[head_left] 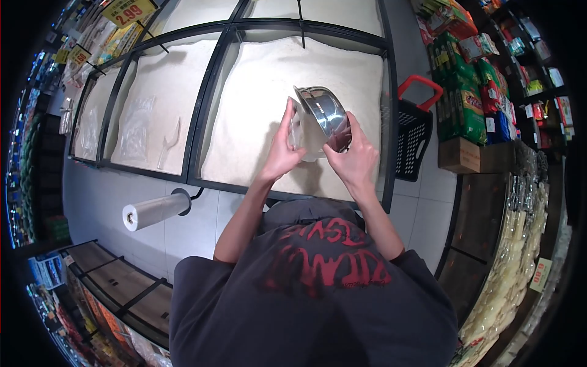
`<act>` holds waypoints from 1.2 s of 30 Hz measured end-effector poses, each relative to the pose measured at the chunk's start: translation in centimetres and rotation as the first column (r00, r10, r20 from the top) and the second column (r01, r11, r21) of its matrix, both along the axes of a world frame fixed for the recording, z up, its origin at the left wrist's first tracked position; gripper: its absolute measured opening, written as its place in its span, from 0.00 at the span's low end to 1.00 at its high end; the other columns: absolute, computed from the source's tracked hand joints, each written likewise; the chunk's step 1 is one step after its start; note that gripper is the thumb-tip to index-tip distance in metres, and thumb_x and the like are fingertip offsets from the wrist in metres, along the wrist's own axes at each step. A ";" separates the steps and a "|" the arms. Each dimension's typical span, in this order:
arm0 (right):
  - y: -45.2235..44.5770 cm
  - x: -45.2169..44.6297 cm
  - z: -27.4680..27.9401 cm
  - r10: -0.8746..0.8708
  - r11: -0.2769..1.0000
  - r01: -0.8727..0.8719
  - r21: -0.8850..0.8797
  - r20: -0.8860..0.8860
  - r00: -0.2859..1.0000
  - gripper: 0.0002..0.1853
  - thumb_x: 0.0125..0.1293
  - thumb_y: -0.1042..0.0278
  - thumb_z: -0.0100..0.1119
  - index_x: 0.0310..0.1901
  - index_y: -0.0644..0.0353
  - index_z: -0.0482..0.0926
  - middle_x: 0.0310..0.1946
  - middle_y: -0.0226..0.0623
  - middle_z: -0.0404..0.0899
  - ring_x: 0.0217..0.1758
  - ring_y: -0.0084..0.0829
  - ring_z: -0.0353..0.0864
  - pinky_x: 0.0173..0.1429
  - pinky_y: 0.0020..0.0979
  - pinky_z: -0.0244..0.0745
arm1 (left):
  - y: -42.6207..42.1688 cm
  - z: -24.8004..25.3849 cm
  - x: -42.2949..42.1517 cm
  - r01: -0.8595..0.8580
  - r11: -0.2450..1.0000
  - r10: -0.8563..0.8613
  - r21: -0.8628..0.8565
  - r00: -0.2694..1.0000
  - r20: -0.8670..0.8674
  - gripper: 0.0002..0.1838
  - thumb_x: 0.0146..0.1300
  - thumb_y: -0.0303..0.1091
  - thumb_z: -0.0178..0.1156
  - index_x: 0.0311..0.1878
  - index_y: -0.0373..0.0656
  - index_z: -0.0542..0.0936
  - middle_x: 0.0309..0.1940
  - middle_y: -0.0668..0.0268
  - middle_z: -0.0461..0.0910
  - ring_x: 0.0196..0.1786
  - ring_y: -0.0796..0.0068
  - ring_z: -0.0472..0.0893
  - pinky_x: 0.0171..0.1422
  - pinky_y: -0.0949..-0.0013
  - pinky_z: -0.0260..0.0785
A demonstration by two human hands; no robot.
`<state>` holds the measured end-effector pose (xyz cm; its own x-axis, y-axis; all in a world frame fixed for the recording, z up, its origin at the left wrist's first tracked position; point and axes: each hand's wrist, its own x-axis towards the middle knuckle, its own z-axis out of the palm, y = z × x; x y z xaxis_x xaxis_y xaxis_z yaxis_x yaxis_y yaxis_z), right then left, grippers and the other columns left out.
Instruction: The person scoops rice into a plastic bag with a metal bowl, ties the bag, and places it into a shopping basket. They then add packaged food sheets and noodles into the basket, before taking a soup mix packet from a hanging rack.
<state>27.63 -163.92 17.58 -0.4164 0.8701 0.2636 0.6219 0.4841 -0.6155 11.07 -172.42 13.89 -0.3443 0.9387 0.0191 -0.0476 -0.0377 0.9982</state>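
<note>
A shiny metal bowl [329, 111] is tilted on its side above the bin of pale grain or powder [251, 79]. My right hand [353, 153] grips the bowl's lower right side, fingers wrapped round it. Just left of the bowl, my left hand [284, 144] holds a clear plastic bag [296, 125] by its edge, between thumb and fingers. The bag hangs at the bowl's rim, its lower part between both hands. What is inside the bowl is hidden.
Neighbouring bins [171, 92] lie to the left, one with a clear scoop [170, 144] and plastic bags. A bag roll [153, 210] juts out below them. Right of the bin stands a black basket [411, 137] with a red handle, near stacked packages [458, 104].
</note>
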 end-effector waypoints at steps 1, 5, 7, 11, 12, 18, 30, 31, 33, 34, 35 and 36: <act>0.1 0.0 -0.6 0.010 0.999 -0.010 0.050 -0.003 1.000 0.45 0.43 0.59 0.76 0.67 0.59 0.72 0.35 0.40 0.86 0.36 0.42 0.89 0.40 0.41 0.83 | 0.0 -0.8 -0.1 0.003 1.000 -0.003 -0.015 0.999 -0.041 0.60 0.48 0.08 0.50 0.84 0.53 0.37 0.83 0.49 0.43 0.81 0.51 0.54 0.43 0.77 0.74; 0.4 0.1 -2.5 0.006 1.000 -0.004 0.031 -0.060 0.998 0.47 0.43 0.60 0.75 0.69 0.58 0.70 0.35 0.41 0.86 0.36 0.42 0.88 0.41 0.42 0.83 | -0.1 -2.7 0.7 -0.013 0.998 0.009 -0.057 0.998 -0.059 0.61 0.49 0.08 0.51 0.84 0.55 0.35 0.83 0.48 0.43 0.81 0.50 0.54 0.46 0.75 0.75; 0.7 0.5 -3.3 -0.040 0.997 0.034 -0.069 -0.088 0.995 0.46 0.44 0.62 0.75 0.70 0.57 0.69 0.35 0.41 0.86 0.35 0.41 0.88 0.41 0.40 0.83 | 0.0 -2.1 0.9 -0.008 0.996 0.011 -0.092 1.000 0.028 0.61 0.49 0.09 0.51 0.83 0.57 0.34 0.82 0.47 0.44 0.81 0.49 0.54 0.52 0.71 0.76; 1.6 2.1 -3.7 -0.163 0.959 0.063 -0.276 -0.356 0.920 0.40 0.53 0.74 0.68 0.71 0.59 0.69 0.38 0.43 0.86 0.36 0.30 0.88 0.44 0.33 0.83 | 0.1 -2.1 0.6 0.003 0.986 -0.005 -0.164 1.000 -0.016 0.62 0.48 0.09 0.51 0.83 0.58 0.34 0.82 0.45 0.45 0.81 0.49 0.54 0.58 0.69 0.75; 1.9 2.6 -4.1 -0.165 0.958 0.064 -0.279 -0.356 0.920 0.40 0.53 0.74 0.68 0.71 0.59 0.69 0.38 0.43 0.86 0.36 0.30 0.88 0.44 0.33 0.83 | 0.1 -2.4 0.5 0.003 0.988 -0.014 -0.155 0.997 -0.073 0.62 0.47 0.09 0.51 0.83 0.57 0.34 0.81 0.44 0.45 0.81 0.48 0.54 0.60 0.69 0.74; 5.1 8.7 -11.0 -0.497 0.795 0.213 -0.567 -0.410 0.765 0.31 0.69 0.71 0.58 0.73 0.61 0.64 0.44 0.38 0.84 0.44 0.25 0.83 0.42 0.31 0.83 | 0.2 -2.5 0.6 0.016 0.993 -0.029 -0.121 0.994 -0.107 0.62 0.46 0.10 0.51 0.83 0.57 0.34 0.81 0.43 0.46 0.81 0.46 0.54 0.65 0.68 0.71; 3.1 14.6 -23.7 -0.693 0.317 0.191 -0.929 -0.089 0.716 0.38 0.60 0.63 0.65 0.72 0.59 0.61 0.53 0.50 0.77 0.49 0.43 0.85 0.33 0.40 0.90 | -3.6 -3.6 -4.8 -0.188 0.972 0.200 -0.140 0.977 0.079 0.63 0.45 0.10 0.48 0.83 0.56 0.31 0.83 0.49 0.43 0.80 0.46 0.58 0.40 0.78 0.73; 2.8 14.7 -24.1 -0.723 0.324 0.174 -0.930 -0.125 0.680 0.35 0.58 0.62 0.65 0.67 0.61 0.64 0.53 0.49 0.76 0.48 0.44 0.85 0.31 0.39 0.90 | -3.8 -4.2 -4.2 -0.137 0.984 0.146 -0.116 0.986 0.075 0.63 0.45 0.07 0.47 0.83 0.55 0.31 0.83 0.52 0.43 0.80 0.47 0.58 0.35 0.79 0.72; 2.5 15.0 -24.8 -0.743 0.288 0.110 -0.951 -0.150 0.652 0.32 0.58 0.63 0.65 0.64 0.61 0.66 0.54 0.49 0.75 0.48 0.45 0.85 0.31 0.40 0.90 | -4.3 -4.9 -3.0 -0.061 0.989 0.062 -0.132 0.998 0.003 0.62 0.46 0.07 0.47 0.83 0.55 0.31 0.83 0.52 0.43 0.80 0.47 0.58 0.34 0.80 0.72; 2.8 15.1 -25.0 -0.766 0.261 0.047 -0.964 -0.177 0.618 0.30 0.58 0.63 0.65 0.61 0.61 0.67 0.54 0.48 0.74 0.48 0.45 0.85 0.32 0.40 0.90 | -4.4 -4.9 -2.8 0.020 0.989 -0.030 -0.147 0.997 -0.066 0.62 0.46 0.06 0.46 0.83 0.54 0.31 0.83 0.52 0.43 0.80 0.47 0.59 0.32 0.81 0.71; 2.9 15.2 -25.2 -0.771 0.260 0.027 -0.965 -0.191 0.607 0.25 0.59 0.63 0.64 0.56 0.59 0.69 0.54 0.46 0.74 0.48 0.44 0.85 0.33 0.41 0.91 | -4.2 -5.2 -4.0 -0.066 0.993 0.077 -0.101 0.991 0.108 0.61 0.47 0.06 0.46 0.83 0.52 0.32 0.83 0.52 0.43 0.80 0.47 0.58 0.31 0.82 0.70; 3.0 15.2 -25.3 -0.769 0.260 0.029 -0.965 -0.189 0.611 0.25 0.59 0.63 0.64 0.56 0.59 0.69 0.54 0.46 0.74 0.48 0.44 0.85 0.33 0.41 0.91 | -4.0 -5.2 -5.3 -0.159 0.979 0.167 -0.124 0.984 0.055 0.60 0.48 0.06 0.45 0.83 0.52 0.34 0.83 0.52 0.43 0.80 0.47 0.57 0.30 0.81 0.68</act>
<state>42.88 -160.89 -7.67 -0.0206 0.7003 -0.7136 -0.0926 -0.7120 -0.6961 5.76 -176.45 8.67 -0.4897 0.8641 -0.1166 -0.1151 0.0685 0.9910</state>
